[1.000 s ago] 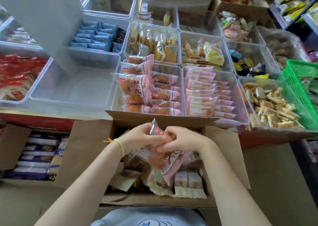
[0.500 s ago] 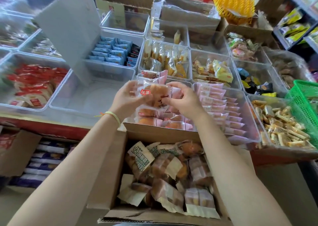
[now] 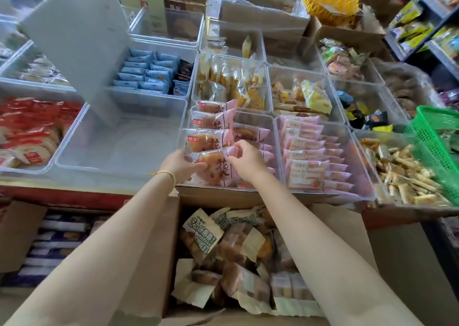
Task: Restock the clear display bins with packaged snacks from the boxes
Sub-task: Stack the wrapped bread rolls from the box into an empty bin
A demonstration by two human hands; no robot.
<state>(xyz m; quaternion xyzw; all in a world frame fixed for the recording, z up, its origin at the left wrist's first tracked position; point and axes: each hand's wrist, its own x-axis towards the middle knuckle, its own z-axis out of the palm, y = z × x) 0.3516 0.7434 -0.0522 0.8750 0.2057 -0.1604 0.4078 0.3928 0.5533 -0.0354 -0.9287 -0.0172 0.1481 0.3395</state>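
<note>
— Near the front edge of the desk, what have you got in hand?

— One pink cake packet (image 3: 214, 167), held over the clear bin (image 3: 274, 137) that sits just behind the open box (image 3: 171, 226) of mixed snacks. My left hand (image 3: 180, 165) has its grip curled round the packet's left end, thumb on top. My right hand (image 3: 248, 160) pinches the right end near the top corner. Both grips are clamped on that same packet.

— Which way does it lie?

— Its long axis runs left to right across the bin, parallel to the desk's front edge, face up and tilted a little toward me. That matches the row of like packets (image 3: 211, 123) stacked behind it on the bin's left side, each leaning on the next.

— So where does it go from your grip?

— Straight down and slightly away from me, I judge, into the gap at the front of that row. Neither hand is really nearer; the packet spans both. The right side of the bin holds another file of packets, and I would keep the right end clear of those.

— Is it touching the bin floor?

— I cannot tell; my hands and the packet hide the bottom. The neighbouring bin (image 3: 119, 149) to the left looks bare.
</note>
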